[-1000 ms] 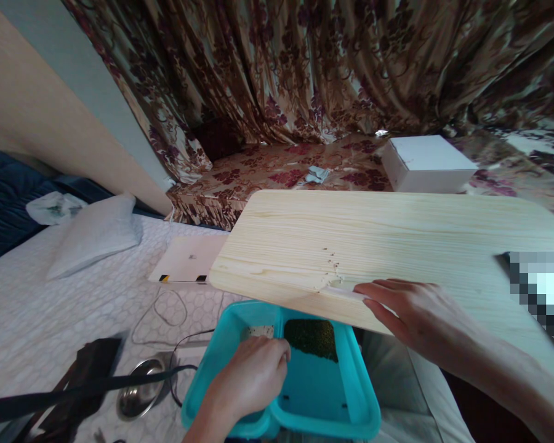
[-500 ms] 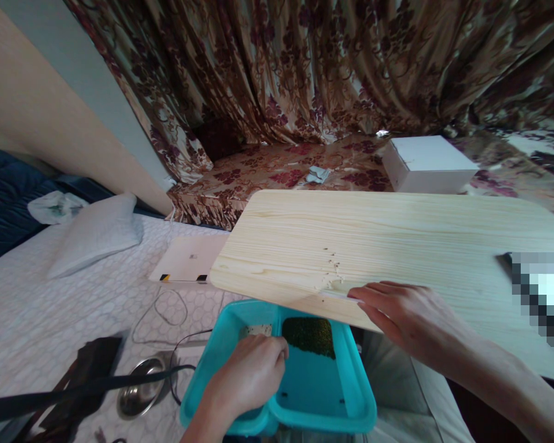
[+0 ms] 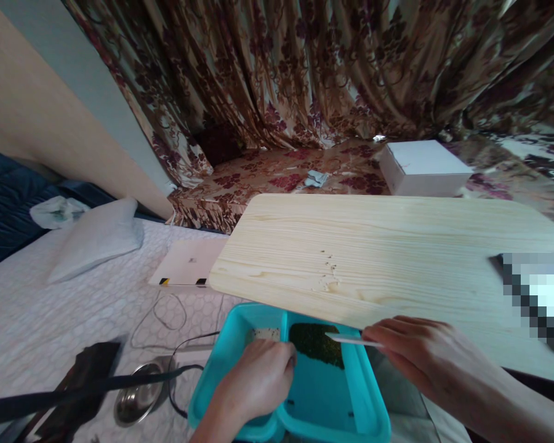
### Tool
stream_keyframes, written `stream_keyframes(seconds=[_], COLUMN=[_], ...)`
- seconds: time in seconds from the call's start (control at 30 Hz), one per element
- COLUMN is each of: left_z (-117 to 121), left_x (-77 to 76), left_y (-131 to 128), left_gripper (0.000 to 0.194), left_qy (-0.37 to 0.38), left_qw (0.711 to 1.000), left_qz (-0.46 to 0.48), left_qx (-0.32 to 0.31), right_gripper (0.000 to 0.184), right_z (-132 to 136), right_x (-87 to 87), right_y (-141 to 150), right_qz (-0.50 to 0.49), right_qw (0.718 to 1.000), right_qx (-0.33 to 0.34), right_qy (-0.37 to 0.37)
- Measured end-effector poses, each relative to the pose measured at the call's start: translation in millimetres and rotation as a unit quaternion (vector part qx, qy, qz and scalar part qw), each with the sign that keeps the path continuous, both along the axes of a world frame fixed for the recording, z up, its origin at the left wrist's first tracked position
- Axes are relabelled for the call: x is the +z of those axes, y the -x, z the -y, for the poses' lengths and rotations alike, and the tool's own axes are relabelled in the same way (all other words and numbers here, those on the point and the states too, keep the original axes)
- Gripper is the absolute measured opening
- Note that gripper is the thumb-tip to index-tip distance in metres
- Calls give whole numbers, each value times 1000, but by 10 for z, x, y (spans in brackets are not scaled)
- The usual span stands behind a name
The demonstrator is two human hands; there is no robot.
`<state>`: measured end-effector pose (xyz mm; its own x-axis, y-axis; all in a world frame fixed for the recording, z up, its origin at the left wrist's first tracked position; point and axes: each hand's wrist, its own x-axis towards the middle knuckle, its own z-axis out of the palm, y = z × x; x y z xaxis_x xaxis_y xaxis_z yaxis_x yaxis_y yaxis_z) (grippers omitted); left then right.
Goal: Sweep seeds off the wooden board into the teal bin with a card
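My left hand (image 3: 261, 378) is closed over the middle divider of a turquoise two-part tub (image 3: 367, 394). In the tub's right compartment a heap of small green grains, like mung beans (image 3: 311, 343), lies at the far end. Pale grains with dark specks (image 3: 265, 334) show in the left compartment, partly hidden by my hand. Between the fingers of my right hand (image 3: 410, 347) is a thin white strip (image 3: 351, 339), held over the tub's right rim with its tip above the green heap. Scattered small grains (image 3: 331, 277) lie on the wooden tabletop (image 3: 397, 246).
On the tabletop's right side is a dark-edged device (image 3: 535, 301), blurred out. Behind the table stands a white box (image 3: 427, 166). To the left, the bed (image 3: 92, 301) holds a steel bowl (image 3: 138, 397), cables, a dark strap (image 3: 74, 392) and a flat pale box (image 3: 184, 261).
My right hand has brought the white strip off the tabletop, down and towards me, over the tub. The tub and my left hand have shifted slightly right.
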<state>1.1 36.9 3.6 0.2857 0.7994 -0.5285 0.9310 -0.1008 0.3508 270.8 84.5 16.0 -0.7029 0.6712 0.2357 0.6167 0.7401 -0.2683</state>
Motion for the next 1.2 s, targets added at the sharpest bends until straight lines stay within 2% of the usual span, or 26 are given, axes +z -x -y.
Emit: stream_keyframes(seconds=[0.07, 0.2, 0.37, 0.5, 0.67, 1.03, 1.2], left_z=[-7, -44, -100, -124, -137, -90, -115], left_x=[2, 14, 76, 162, 222, 150, 171], left_y=[-123, -473, -942, -1160, -1209, -1139, -1160], left_gripper=[33, 32, 25, 22, 22, 21, 21], left_qy=[5, -1, 5, 25, 26, -6, 17], left_qw=[999, 993, 984, 972, 965, 970, 969], left_qz=[-14, -21, -8, -19, -36, -8, -9], left_qx=[-31, -112, -180, -232, -257, -241, -247], right_gripper=[30, 31, 26, 24, 25, 26, 25], right_z=[-15, -192, -395, -447, -456, -174, -287], right_x=[10, 7, 26, 36, 40, 39, 85], right_y=[-112, -306, -263, -151, -62, 45, 69], right_qz=[-2, 4, 73, 104, 100, 28, 59], right_qw=[1000, 992, 985, 978, 981, 998, 994], right_qx=[-6, -97, -154, -182, -168, -55, -91], right_qy=[-11, -76, -15, 16, 17, 9, 15])
